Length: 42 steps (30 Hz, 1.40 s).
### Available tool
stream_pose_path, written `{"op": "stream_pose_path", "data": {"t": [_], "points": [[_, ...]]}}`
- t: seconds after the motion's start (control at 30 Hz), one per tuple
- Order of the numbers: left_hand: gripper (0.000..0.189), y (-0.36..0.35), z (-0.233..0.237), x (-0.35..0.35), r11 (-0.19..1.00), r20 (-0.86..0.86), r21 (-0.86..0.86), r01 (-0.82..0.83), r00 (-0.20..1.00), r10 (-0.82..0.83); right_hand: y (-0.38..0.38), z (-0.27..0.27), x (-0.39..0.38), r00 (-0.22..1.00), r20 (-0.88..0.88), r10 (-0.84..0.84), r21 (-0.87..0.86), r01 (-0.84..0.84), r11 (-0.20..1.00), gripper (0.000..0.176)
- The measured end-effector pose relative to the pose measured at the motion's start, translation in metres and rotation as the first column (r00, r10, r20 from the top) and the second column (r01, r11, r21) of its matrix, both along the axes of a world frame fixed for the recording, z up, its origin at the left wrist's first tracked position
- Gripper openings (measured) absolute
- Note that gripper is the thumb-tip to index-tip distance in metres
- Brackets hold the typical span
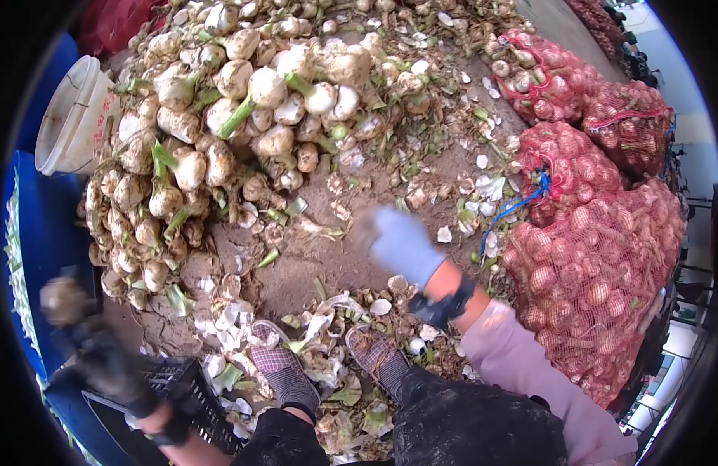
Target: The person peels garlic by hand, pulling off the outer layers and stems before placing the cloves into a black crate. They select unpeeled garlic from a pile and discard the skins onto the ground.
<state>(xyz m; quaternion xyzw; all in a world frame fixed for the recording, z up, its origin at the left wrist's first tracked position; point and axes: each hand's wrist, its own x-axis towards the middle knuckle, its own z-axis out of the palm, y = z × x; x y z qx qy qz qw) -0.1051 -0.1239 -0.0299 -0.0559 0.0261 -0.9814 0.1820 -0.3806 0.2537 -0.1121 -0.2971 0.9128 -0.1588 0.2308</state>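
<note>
My left hand [107, 361], in a dark glove and blurred by motion, is at the lower left above a black plastic crate [184, 392]. Its fingers are round a pale, soil-stained bulb [64, 300], like an onion or garlic. My right hand [405, 245], in a light blue glove, reaches over the bare soil in the middle. Motion smears its fingers, and a brownish blur lies at their tips; I cannot tell whether they hold anything. A large heap of similar bulbs [266, 87], some with cut green stems, lies ahead and to the left.
Several red mesh sacks [600, 291] full of bulbs stand along the right, one with a blue tie [522, 203]. A white bucket [72, 116] leans at the upper left beside blue containers [29, 233]. Peeled skins [336, 311] litter the ground around my shoes [374, 349].
</note>
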Motion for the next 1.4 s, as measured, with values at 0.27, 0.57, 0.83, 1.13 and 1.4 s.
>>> {"op": "stream_pose_path", "data": {"t": [0.27, 0.57, 0.83, 1.13, 1.4], "points": [[0.046, 0.089, 0.002, -0.071, 0.387, 0.396, -0.902, 0.191, 0.723, 0.566, -0.001, 0.017, -0.198, 0.764, -0.544, -0.346, -0.182, 0.295, 0.938, 0.053], [0.051, 0.169, -0.074, -0.059, 0.456, 0.763, -0.635, 0.624, 0.6, 0.241, 0.025, 0.028, -0.096, 0.899, 0.11, -0.425, -0.234, 0.439, 0.868, 0.027], [0.08, 0.204, -0.088, -0.082, 0.1, 0.55, -0.832, 0.546, 0.787, 0.279, -0.011, 0.0, 0.059, 0.279, 0.944, 0.176, -0.327, 0.73, 0.601, 0.017], [0.07, 0.196, -0.078, -0.054, -0.301, 0.251, -0.84, 0.451, 0.816, 0.521, -0.043, 0.025, 0.088, 0.572, 0.82, 0.011, -0.243, 0.331, 0.912, 0.029], [0.077, 0.18, -0.047, -0.049, 0.576, 0.749, -0.586, 0.57, 0.652, 0.116, -0.035, 0.008, 0.104, 0.751, 0.658, 0.053, -0.384, 0.274, 0.882, 0.02]]}}
